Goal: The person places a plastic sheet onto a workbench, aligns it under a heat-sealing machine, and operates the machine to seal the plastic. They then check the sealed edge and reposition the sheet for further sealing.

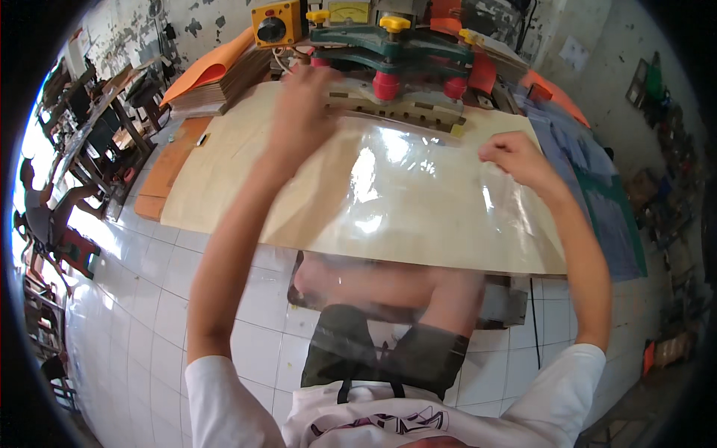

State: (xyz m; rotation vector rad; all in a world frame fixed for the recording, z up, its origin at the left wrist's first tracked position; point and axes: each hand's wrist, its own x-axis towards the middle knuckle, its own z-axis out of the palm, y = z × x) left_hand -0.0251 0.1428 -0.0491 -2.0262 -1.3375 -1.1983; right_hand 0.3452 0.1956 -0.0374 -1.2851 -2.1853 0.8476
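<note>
A clear, glossy plastic sheet (407, 168) spreads over a cream tabletop board (216, 187), and its near part hangs past the board's front edge above my lap. My right hand (519, 158) is closed in a pinch on the sheet's right side. Toward the back left, my left hand (302, 112) is raised near the sheet's far left corner; motion smears its fingers, so its grip is unclear. Just beyond the sheet stands a green press-like machine (388, 46) with yellow knobs and red feet, above a metal bar (396, 112) with dark holes.
A stack of brown sheets (224, 89) topped by an orange sheet (213, 63) stands at the back left, beside a yellow control box (276, 24). Bluish clear plastic (579, 160) lies along the right side. Another person (45, 213) sits far left.
</note>
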